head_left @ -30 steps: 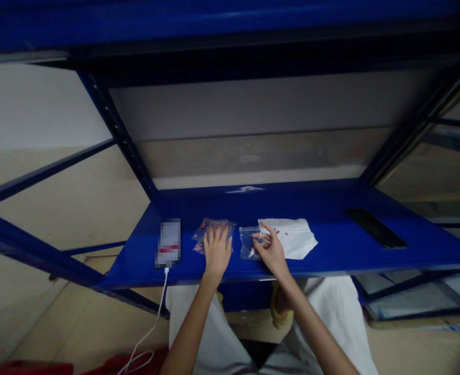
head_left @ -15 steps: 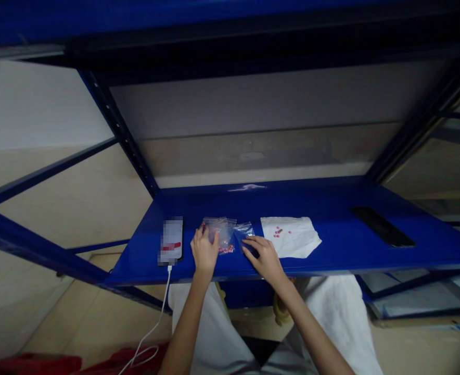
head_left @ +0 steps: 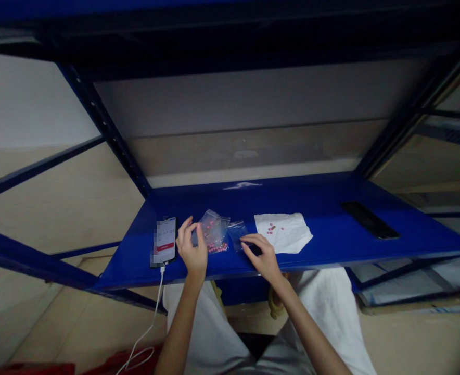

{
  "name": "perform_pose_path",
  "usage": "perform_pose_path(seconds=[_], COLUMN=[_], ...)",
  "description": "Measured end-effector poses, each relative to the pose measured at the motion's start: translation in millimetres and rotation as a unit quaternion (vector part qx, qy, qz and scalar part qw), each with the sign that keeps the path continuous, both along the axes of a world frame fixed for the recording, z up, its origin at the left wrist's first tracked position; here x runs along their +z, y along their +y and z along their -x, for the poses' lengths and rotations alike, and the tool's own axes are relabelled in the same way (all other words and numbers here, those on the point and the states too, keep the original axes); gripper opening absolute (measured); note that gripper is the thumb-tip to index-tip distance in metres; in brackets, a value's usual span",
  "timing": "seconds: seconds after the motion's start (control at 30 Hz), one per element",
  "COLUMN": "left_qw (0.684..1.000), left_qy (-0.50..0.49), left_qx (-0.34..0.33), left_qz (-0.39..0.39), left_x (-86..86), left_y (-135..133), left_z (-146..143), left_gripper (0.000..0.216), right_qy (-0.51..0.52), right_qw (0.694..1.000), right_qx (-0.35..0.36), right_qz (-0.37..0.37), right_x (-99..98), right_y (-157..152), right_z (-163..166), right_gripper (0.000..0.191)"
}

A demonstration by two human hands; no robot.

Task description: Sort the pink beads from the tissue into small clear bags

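Head view. See left hand (head_left: pixel 193 252) at the left edge of the overlapping zip bags (head_left: pixel 217 242), fingers half curled, thumb parted from them and close to the plastic. Can't tell a pinch on the film from a mere touch. Find right hand (head_left: pixel 265 256) with fingertips at the right edge of a separate clear bag (head_left: pixel 235 233), thumb under the bent fingers. Can't tell grip from light contact there either.

Compared with half a second ago: note left hand shifted left, now just beside the lit phone (head_left: pixel 166 244). See the top zip bag skewed now, zip end pointing away, more pink pieces (head_left: pixel 215 248) showing through. Note right hand and clear bag much as they were. Compared with one second ago: see left hand off its flat, spread pose on the bags, and right forefinger no longer over the white paper (head_left: pixel 292 237).

Layout: have all bags near the front edge of the blue shelf (head_left: pixel 199 200), between phone and paper. Count a few loose pink bits (head_left: pixel 271 227) plus a darker one on the paper, unchanged since half a second ago. Have a dark flat slab (head_left: pixel 370 220) further right, white cable (head_left: pixel 152 323) running down from the phone.
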State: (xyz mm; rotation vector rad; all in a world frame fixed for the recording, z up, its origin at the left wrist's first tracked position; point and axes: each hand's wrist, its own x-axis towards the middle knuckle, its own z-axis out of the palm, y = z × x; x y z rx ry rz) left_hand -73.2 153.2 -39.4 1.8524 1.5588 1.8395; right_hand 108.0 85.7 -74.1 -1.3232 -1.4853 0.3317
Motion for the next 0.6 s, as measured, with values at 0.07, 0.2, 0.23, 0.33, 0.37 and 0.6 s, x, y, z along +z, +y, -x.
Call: perform_pose_path(seconds=[0.07, 0.2, 0.23, 0.33, 0.37, 0.6], left_qw=[0.993, 0.920, 0.899, 0.880, 0.888, 0.983], left_qy=[-0.043, -0.113, -0.123, -0.122, -0.118, 0.005], left_qx=[-0.102, -0.309, -0.338, -0.353, -0.334, -0.121], left_qz=[0.027, 0.215, 0.250, 0.294, 0.292, 0.135], left_x=[6.9, 6.9, 4.5, -4.8, -7.4, 0.8], left_y=[-15.4, -46.7, -52.1, -60.3, -61.1, -86.5], left_z=[-7.9, -26.7, -30.4, -35.9, -35.8, -27.1], left_gripper=[0.016, 0.017, 0.019, 0.021, 0.020, 0.022], right_qy=[0.092, 0.246, 0.267, 0.303, 0.309, 0.303], right_qw=[0.996, 0.966, 0.958, 0.939, 0.933, 0.905], right_qx=[-0.004, 0.023, 0.031, 0.040, 0.046, 0.106], right_qz=[0.011, 0.081, 0.101, 0.160, 0.179, 0.279], right_x=[6.5, 18.7, 20.4, 22.4, 22.5, 33.7], right_y=[-4.5, -19.2, -23.2, -34.5, -37.8, -58.1], right_z=[-0.9, -5.3, -7.1, -12.7, -14.0, 1.2], right_gripper=[0.019, 0.034, 0.032, 0.028, 0.029, 0.036])
